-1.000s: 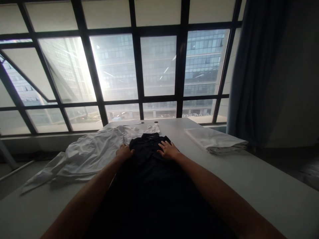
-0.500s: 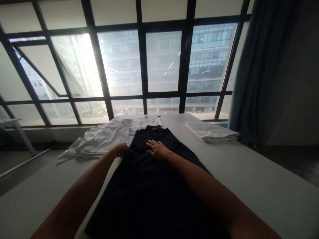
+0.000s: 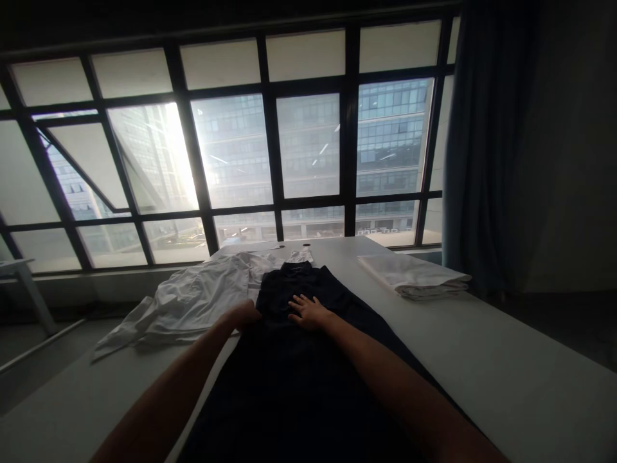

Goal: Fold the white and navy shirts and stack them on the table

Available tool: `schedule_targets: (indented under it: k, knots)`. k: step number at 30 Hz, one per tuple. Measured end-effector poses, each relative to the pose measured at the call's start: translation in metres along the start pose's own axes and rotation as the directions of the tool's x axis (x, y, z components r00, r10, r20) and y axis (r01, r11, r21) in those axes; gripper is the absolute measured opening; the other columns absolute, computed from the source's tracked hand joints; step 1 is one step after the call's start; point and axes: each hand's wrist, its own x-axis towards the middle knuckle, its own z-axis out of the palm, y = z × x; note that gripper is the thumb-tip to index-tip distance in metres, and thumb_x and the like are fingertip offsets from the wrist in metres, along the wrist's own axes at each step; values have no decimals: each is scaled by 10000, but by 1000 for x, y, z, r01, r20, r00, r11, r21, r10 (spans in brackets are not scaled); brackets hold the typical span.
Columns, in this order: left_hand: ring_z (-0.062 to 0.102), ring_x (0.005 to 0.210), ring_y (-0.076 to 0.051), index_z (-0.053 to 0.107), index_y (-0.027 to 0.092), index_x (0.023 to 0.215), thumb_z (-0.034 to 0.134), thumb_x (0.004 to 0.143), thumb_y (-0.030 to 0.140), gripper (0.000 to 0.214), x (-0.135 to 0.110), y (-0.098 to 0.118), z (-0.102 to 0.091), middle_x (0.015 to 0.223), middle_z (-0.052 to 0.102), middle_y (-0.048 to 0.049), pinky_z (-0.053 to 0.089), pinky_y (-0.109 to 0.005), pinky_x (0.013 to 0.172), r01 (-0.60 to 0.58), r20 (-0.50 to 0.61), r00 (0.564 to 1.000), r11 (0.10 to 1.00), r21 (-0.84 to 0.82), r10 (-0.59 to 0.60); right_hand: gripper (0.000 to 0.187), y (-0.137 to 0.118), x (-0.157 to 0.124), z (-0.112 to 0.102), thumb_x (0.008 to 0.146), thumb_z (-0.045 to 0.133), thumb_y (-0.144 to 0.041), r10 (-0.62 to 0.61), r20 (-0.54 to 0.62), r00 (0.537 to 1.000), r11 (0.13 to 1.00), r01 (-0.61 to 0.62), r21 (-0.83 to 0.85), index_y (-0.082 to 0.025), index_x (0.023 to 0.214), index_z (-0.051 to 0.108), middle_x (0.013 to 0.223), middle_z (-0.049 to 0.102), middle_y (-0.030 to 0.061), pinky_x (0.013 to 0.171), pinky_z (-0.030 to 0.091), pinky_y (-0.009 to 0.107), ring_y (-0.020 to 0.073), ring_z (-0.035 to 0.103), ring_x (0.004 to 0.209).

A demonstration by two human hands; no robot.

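Your right hand [image 3: 309, 314] has moved inward and a little down from the upper right part of the dark garment [image 3: 289, 392] compared with a second ago, and now lies nearer its middle. Your left hand [image 3: 247, 315] has shifted slightly lower along the garment's left edge, its fingers now tucked in rather than spread over the cloth.

You have the garment laid out on the white table [image 3: 491, 366], its collar [image 3: 296, 265] toward the windows [image 3: 311, 148], beyond both your hands, and its broad body running back toward you beneath your right forearm. Your right palm rests on the cloth below the collar, fingers apart and closed on nothing. Your left fingers are bent at the edge; whether they pinch the fabric you cannot tell, since the fingertips are hidden.

Just beside your left hand lies a rumpled white garment [image 3: 202, 299]. Well apart to your right is a folded white cloth [image 3: 417, 276].
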Motion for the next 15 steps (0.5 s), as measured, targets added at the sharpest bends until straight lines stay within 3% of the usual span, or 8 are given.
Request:
schedule_targets:
  k: [3,7,11,15]
  knots:
    - [662,581,-192,595,137,787,656,824,352,226,-23,-12,-4,678,668,-71,537,-255,510,89,178,980,996,4,-88,713,-5,-14,0,963,275,-628,-38,-12,999,999,38,-4,-245,1564,263,1639,143,66,1181,52,582,276,90,1511]
    - [678,685,-182,603,148,828,699,789,428,298,-56,-31,-6,795,695,-76,530,-218,535,65,353,934,998,-25,-52,717,-10,-28,0,971,258,-629,14,-90,996,999,-17,-36,-226,1564,268,1631,186,88,1184,35,570,287,105,1508]
    - [663,699,-163,595,177,899,766,705,451,377,-80,-39,-10,803,680,-36,542,-226,579,45,379,926,990,-132,9,712,-10,-39,-2,972,269,-626,55,-98,994,996,-62,-64,-205,1543,326,1621,219,115,1181,51,572,296,125,1503]
    - [659,659,-169,575,179,814,807,653,425,374,-97,-30,-17,658,643,-17,538,-231,576,17,405,914,998,-58,8,689,-8,-56,-7,979,273,-616,64,-100,993,995,-71,-68,-200,1519,377,1613,245,125,1184,68,563,282,138,1503]
